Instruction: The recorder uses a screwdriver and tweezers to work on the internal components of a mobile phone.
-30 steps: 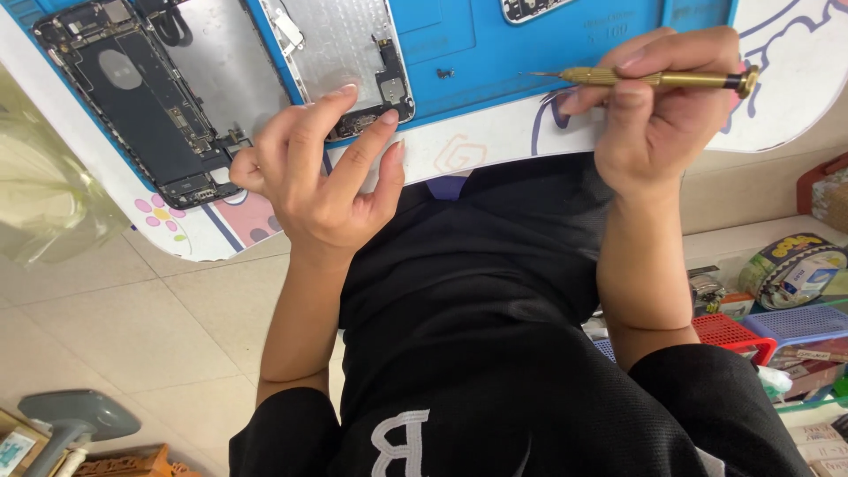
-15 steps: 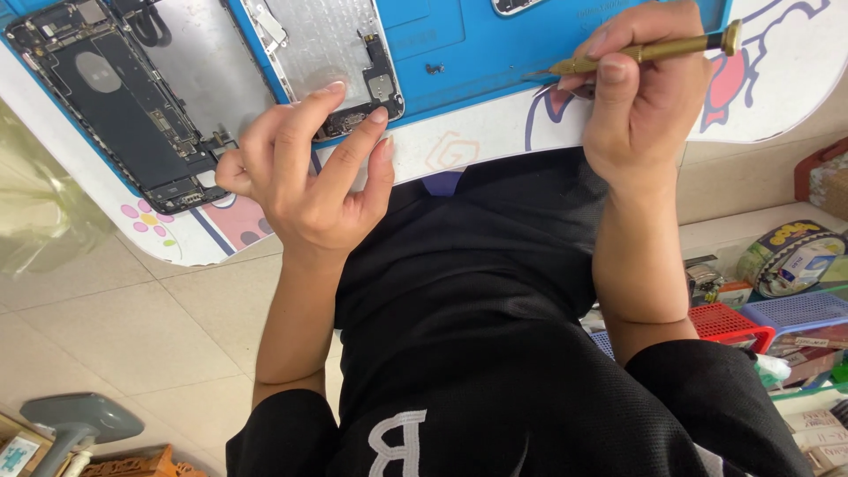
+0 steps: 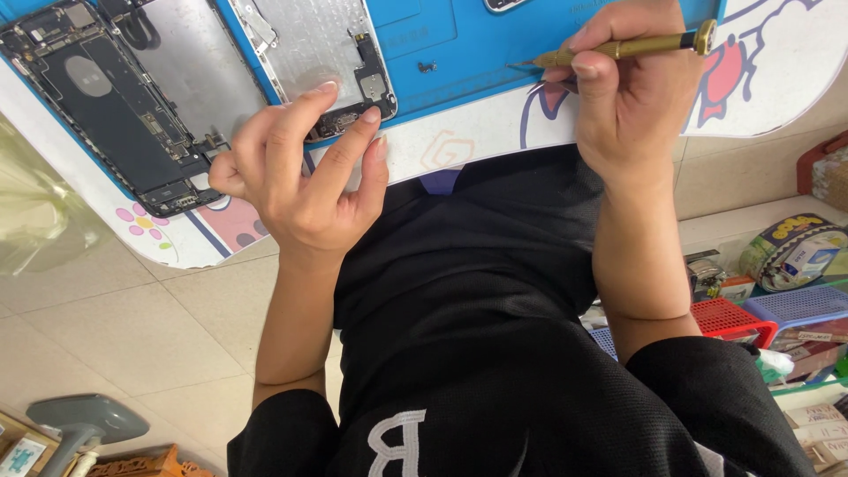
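A slim brass-coloured metal screwdriver [image 3: 618,49] is pinched in the right hand [image 3: 623,106] at one o'clock, while the opened silver phone housing [image 3: 322,62] (on the blue rubber mat [image 3: 459,53]) is pressed at eleven o'clock by the left hand [image 3: 300,181], fingers [image 3: 296,119] spread.
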